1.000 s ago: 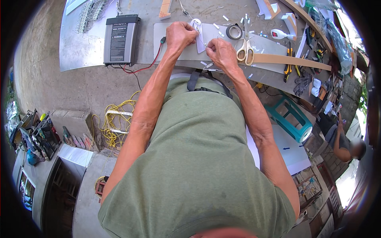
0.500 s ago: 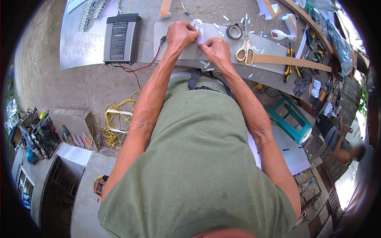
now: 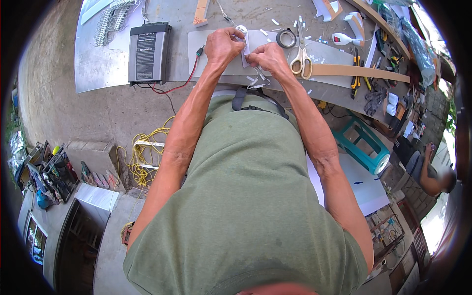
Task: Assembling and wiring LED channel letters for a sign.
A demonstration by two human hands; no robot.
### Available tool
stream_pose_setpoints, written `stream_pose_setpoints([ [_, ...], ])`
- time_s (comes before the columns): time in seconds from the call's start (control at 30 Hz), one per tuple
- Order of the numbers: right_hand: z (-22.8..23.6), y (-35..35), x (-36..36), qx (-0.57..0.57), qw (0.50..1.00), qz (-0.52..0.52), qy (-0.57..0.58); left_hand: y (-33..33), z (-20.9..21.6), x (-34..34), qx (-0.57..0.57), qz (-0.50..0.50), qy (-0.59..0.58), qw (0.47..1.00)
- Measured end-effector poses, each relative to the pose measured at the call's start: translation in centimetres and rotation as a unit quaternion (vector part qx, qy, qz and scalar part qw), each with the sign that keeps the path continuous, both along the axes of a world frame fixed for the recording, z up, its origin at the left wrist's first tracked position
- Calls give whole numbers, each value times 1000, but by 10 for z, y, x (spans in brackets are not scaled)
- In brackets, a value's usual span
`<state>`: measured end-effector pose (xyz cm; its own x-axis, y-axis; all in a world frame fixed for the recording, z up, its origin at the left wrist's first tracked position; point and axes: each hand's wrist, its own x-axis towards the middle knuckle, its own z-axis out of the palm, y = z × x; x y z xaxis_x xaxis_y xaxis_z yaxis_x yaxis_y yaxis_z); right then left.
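On the sheet at the bench's front edge stands a narrow white piece (image 3: 245, 60) with a rounded far end. My left hand (image 3: 223, 48) is closed, its thumb and fingertips pinching at the upper part of this piece. At its lower part, my right hand (image 3: 270, 58) pinches what looks like a thin white wire; the fingertips partly hide it. Below the right fingers a white wire with small white modules (image 3: 256, 78) dangles by the bench edge. Scissors with cream handles (image 3: 301, 64) and a roll of black tape (image 3: 286, 38) lie just right of my right hand.
A grey-black power supply (image 3: 149, 54) with red and black leads stands left of my hands. Right of them are a brown strip (image 3: 344, 72), a yellow-black cutter (image 3: 356, 78), a white bottle (image 3: 342, 39) and small white scraps. A teal stool (image 3: 366, 147) lies below the bench; another person sits far right.
My right hand has shifted slightly up and left, against the white piece. More of the dangling wire and modules shows below it. My left hand stays almost in place; the view has tilted slightly.
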<state>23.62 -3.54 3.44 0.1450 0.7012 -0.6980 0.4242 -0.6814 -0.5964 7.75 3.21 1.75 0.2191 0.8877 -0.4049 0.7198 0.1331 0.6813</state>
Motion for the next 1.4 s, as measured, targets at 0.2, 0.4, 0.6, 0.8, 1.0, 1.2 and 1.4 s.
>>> stream_pose_setpoints([
  [0.2, -5, -3, -4, 33, 999, 17, -38, 2, -1, -3, 11, -21, -11, 1000],
  [0.4, -17, -13, -6, 76, 994, 5, -77, 2, 3, -1, 7, -38, -11, 999],
  [0.6, -5, -17, -16, 101, 988, -7, -116, 3, -3, -3, 26, -41, 7, 999],
  [0.8, -12, -23, -15, 151, 980, -10, -127, 11, -5, 2, 10, -36, -14, 999],
  [1.0, -11, -29, -16, 210, 971, 0, -111, 13, 2, 0, -28, -34, -28, 999],
  [1.2, -10, -33, -16, 242, 963, 5, -115, 15, 5, -1, -58, -24, -51, 997],
  [1.4, -14, -33, -14, 267, 954, 46, -126, 14, 9, 0, -80, 2, -93, 992],
])
